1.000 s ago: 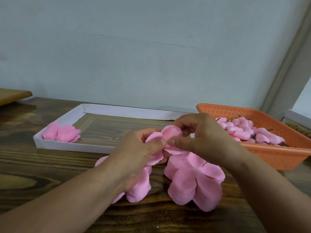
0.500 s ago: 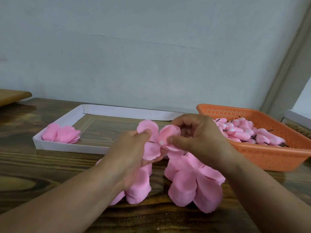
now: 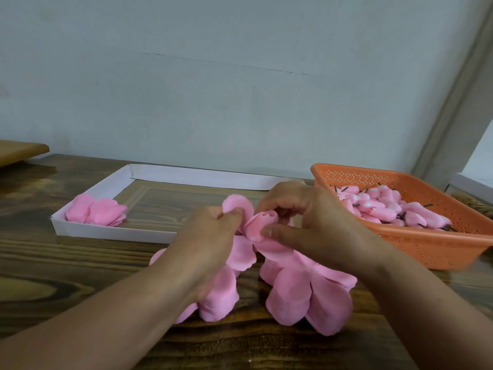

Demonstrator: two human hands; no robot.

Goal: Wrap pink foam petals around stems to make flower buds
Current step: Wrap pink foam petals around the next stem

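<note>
My right hand (image 3: 317,225) pinches a rolled pink foam bud (image 3: 260,222) between thumb and fingers; its stem is hidden. Just left of it, my left hand (image 3: 208,244) pinches a loose pink petal (image 3: 238,206) that stands up against the bud. Below both hands, piles of flat pink foam petals (image 3: 301,295) lie on the wooden table (image 3: 80,276). More petals (image 3: 218,297) lie partly under my left wrist.
An orange perforated basket (image 3: 426,247) at the right holds several pink buds on dark stems (image 3: 378,206). A shallow white cardboard tray (image 3: 112,231) at the back left holds a small pile of pink petals (image 3: 96,212). A wall runs behind the table.
My left hand lifted a petal away from the bud, then brought it close against the bud again. My right hand kept its pinch on the bud and barely moved.
</note>
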